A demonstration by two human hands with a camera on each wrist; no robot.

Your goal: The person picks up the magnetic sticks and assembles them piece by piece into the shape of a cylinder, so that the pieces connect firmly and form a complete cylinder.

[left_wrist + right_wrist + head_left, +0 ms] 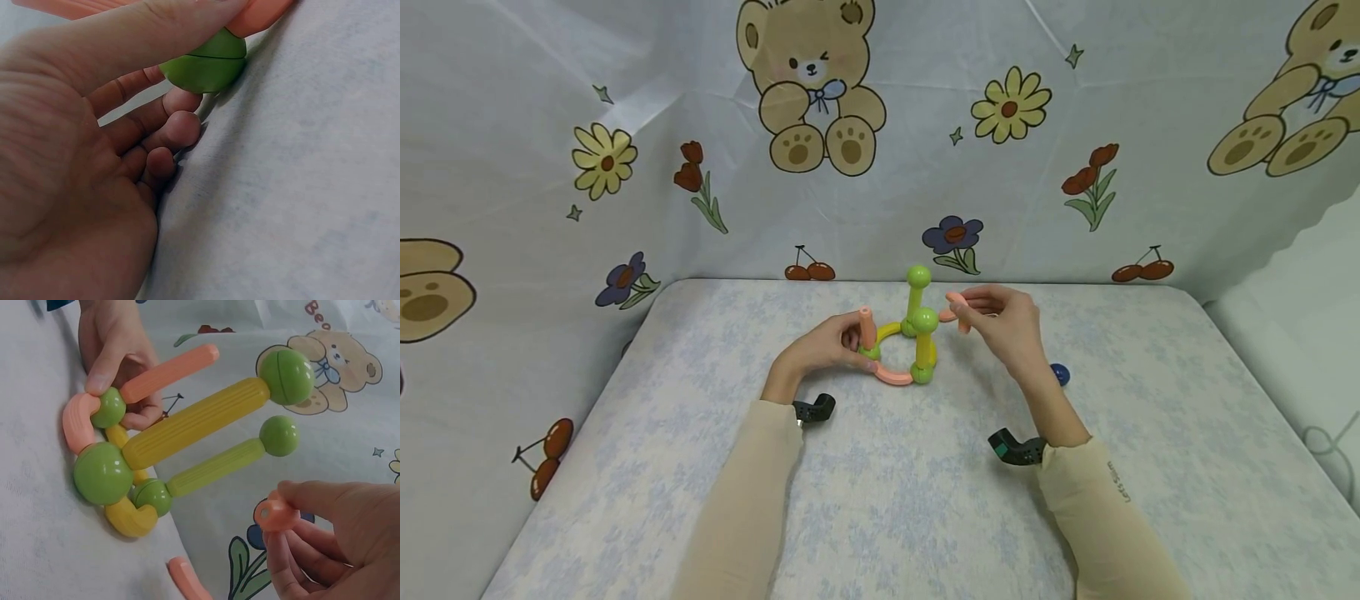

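A ring of curved yellow and pink rods (895,379) joined by green balls lies on the table. A yellow upright rod (200,422) and a light green one (219,467) each bear a green ball on top. My left hand (827,343) pinches the green ball (110,407) at the ring's left, thumb over it; a bare-topped pink rod (867,327) stands on that ball. To the right of the structure, my right hand (1006,327) pinches a pink rod (279,514) between thumb and fingers, apart from the ring. In the right wrist view it appears end-on.
Another curved pink rod (189,580) lies on the table beyond the right fingers. A blue ball (1060,374) sits behind the right forearm. A patterned curtain (895,208) hangs along the table's back edge.
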